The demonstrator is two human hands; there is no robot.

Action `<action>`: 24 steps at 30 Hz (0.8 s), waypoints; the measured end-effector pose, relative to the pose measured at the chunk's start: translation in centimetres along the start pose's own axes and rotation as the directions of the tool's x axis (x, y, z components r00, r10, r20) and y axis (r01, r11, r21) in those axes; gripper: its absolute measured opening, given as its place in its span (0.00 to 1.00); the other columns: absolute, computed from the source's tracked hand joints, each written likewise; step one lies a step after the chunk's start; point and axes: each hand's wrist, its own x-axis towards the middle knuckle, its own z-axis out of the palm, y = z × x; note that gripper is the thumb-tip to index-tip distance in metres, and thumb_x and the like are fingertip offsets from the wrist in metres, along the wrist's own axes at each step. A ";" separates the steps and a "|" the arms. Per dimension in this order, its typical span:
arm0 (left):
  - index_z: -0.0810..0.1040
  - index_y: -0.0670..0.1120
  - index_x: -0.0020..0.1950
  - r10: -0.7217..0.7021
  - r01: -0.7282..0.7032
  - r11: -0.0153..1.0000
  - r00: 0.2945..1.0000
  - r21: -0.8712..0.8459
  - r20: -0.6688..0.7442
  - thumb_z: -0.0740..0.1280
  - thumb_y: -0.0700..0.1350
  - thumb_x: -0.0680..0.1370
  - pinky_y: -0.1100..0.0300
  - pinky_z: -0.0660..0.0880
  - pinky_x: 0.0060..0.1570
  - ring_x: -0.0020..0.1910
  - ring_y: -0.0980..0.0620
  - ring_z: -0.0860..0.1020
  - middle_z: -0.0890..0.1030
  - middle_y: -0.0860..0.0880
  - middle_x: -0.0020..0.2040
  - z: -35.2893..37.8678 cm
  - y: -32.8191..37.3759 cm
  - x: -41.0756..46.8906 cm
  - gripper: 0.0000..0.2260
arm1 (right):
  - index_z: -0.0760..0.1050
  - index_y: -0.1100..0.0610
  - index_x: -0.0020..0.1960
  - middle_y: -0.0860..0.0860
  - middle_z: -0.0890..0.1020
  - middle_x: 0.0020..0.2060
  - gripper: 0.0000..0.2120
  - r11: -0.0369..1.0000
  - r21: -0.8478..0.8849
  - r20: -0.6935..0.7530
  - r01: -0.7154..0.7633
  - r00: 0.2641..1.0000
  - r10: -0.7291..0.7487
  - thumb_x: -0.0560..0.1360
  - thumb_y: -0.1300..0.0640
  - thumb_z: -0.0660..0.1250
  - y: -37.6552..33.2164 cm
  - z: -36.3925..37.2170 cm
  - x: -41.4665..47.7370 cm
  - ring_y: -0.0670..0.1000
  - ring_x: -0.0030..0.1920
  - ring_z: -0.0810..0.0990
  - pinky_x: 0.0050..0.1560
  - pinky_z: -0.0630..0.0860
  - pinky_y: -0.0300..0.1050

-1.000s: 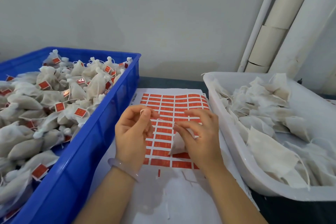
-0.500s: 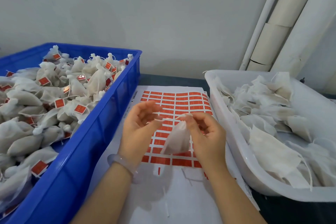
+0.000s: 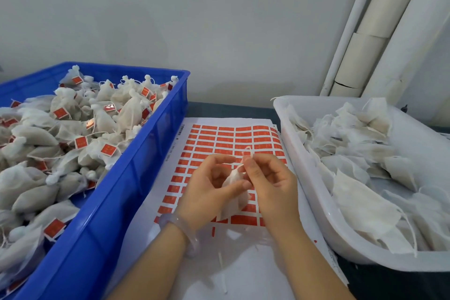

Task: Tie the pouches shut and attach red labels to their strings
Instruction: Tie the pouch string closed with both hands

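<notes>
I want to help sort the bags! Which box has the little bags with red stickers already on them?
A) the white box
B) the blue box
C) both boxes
B: the tied pouches piled in the blue crate carry red labels on their strings, while the flat pouches in the white tub show none.

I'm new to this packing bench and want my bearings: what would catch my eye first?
The blue crate on the left, heaped with tied pouches bearing red labels, draws the eye first. At centre lies the label sheet, above which the left hand holds a pouch while the right hand pinches its string. A white tub of untied pouches sits on the right.
</notes>
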 end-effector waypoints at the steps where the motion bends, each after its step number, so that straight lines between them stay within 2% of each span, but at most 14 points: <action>1: 0.73 0.55 0.57 0.004 -0.004 1.000 1.000 0.013 -0.019 0.71 0.57 0.63 0.61 0.80 0.45 0.47 0.54 0.81 0.82 0.54 0.46 0.0 -0.1 0.0 0.23 | 0.79 0.38 0.38 0.37 0.82 0.37 0.05 1.000 0.009 0.004 0.002 1.000 -0.002 0.65 0.42 0.64 -0.1 0.0 0.0 0.40 0.43 0.81 0.36 0.75 0.28; 3: 0.74 0.55 0.56 0.019 -0.019 0.999 1.000 0.026 -0.022 0.69 0.55 0.68 0.63 0.79 0.43 0.47 0.55 0.81 0.82 0.55 0.45 0.0 -0.3 0.0 0.18 | 0.78 0.36 0.39 0.38 0.82 0.39 0.07 0.999 0.034 0.005 0.003 1.000 -0.003 0.64 0.39 0.64 -0.2 -0.2 0.1 0.43 0.44 0.81 0.39 0.78 0.32; 6: 0.78 0.56 0.51 0.070 -0.071 0.996 0.997 0.062 0.014 0.66 0.52 0.72 0.71 0.75 0.42 0.46 0.61 0.79 0.81 0.62 0.43 0.2 0.0 -0.2 0.09 | 0.77 0.36 0.40 0.39 0.82 0.40 0.09 0.999 0.038 -0.008 -0.021 1.000 0.021 0.63 0.37 0.63 0.0 -0.3 0.1 0.46 0.44 0.82 0.42 0.80 0.37; 9: 0.79 0.53 0.44 0.124 -0.126 0.991 0.992 0.054 0.033 0.63 0.54 0.70 0.71 0.75 0.42 0.42 0.59 0.79 0.81 0.60 0.38 0.3 0.3 -0.3 0.09 | 0.78 0.38 0.39 0.39 0.82 0.39 0.06 1.000 0.017 -0.010 -0.015 1.000 0.015 0.65 0.40 0.64 0.2 -0.2 0.1 0.43 0.44 0.81 0.41 0.78 0.33; 11: 0.79 0.53 0.44 0.145 -0.146 0.983 0.989 0.110 0.019 0.63 0.53 0.71 0.70 0.75 0.44 0.44 0.58 0.78 0.80 0.58 0.40 0.3 0.1 -0.1 0.08 | 0.78 0.37 0.38 0.39 0.82 0.39 0.05 1.000 0.024 -0.014 -0.014 1.000 0.014 0.66 0.42 0.64 0.2 -0.2 0.1 0.43 0.44 0.81 0.41 0.78 0.33; 13: 0.80 0.53 0.45 0.166 -0.153 0.965 0.985 0.214 -0.044 0.64 0.54 0.71 0.72 0.73 0.45 0.47 0.59 0.75 0.77 0.58 0.43 0.0 -0.2 0.0 0.08 | 0.77 0.37 0.39 0.39 0.82 0.39 0.05 0.999 0.037 -0.018 -0.016 1.000 0.016 0.66 0.42 0.63 0.3 -0.1 0.0 0.45 0.44 0.81 0.42 0.79 0.35; 15: 0.80 0.55 0.47 0.197 -0.156 0.942 0.974 0.298 -0.111 0.64 0.55 0.69 0.76 0.71 0.43 0.46 0.63 0.74 0.77 0.61 0.41 -0.4 -0.2 -0.1 0.11 | 0.78 0.38 0.39 0.41 0.82 0.38 0.06 0.996 0.071 -0.037 -0.051 0.998 0.053 0.65 0.41 0.63 0.2 -0.2 0.0 0.48 0.42 0.82 0.43 0.80 0.39; 16: 0.81 0.56 0.46 0.188 -0.149 0.948 0.975 0.282 -0.117 0.63 0.56 0.68 0.77 0.71 0.42 0.46 0.65 0.76 0.79 0.62 0.39 -0.6 -0.3 -0.2 0.11 | 0.78 0.42 0.38 0.43 0.82 0.37 0.08 0.994 0.093 -0.049 -0.061 0.997 0.066 0.65 0.40 0.64 0.3 -0.4 0.1 0.50 0.41 0.82 0.43 0.81 0.41; 18: 0.80 0.57 0.44 0.105 -0.091 0.987 0.989 0.132 -0.108 0.63 0.58 0.66 0.77 0.72 0.40 0.43 0.65 0.78 0.81 0.63 0.39 -0.6 -0.1 -0.4 0.11 | 0.78 0.46 0.38 0.46 0.82 0.35 0.11 0.992 0.118 -0.057 -0.051 0.997 0.058 0.64 0.40 0.64 0.3 -0.7 0.2 0.52 0.39 0.82 0.42 0.81 0.42; 21: 0.81 0.51 0.41 -0.004 -0.002 0.998 0.995 -0.057 -0.099 0.62 0.58 0.68 0.72 0.74 0.33 0.33 0.60 0.79 0.80 0.56 0.31 -0.2 0.2 -0.2 0.14 | 0.79 0.45 0.37 0.45 0.82 0.34 0.05 0.987 0.158 0.002 -0.018 1.000 0.018 0.67 0.44 0.68 0.2 -0.7 0.0 0.51 0.39 0.82 0.41 0.80 0.40; 24: 0.82 0.48 0.40 -0.019 0.008 0.993 0.995 -0.116 -0.097 0.67 0.53 0.66 0.68 0.76 0.33 0.32 0.54 0.81 0.82 0.51 0.32 -0.4 0.4 0.1 0.10 | 0.78 0.48 0.37 0.44 0.81 0.32 0.04 0.991 0.128 0.078 0.024 0.996 -0.034 0.70 0.51 0.68 0.4 -0.5 -0.2 0.47 0.36 0.80 0.39 0.78 0.36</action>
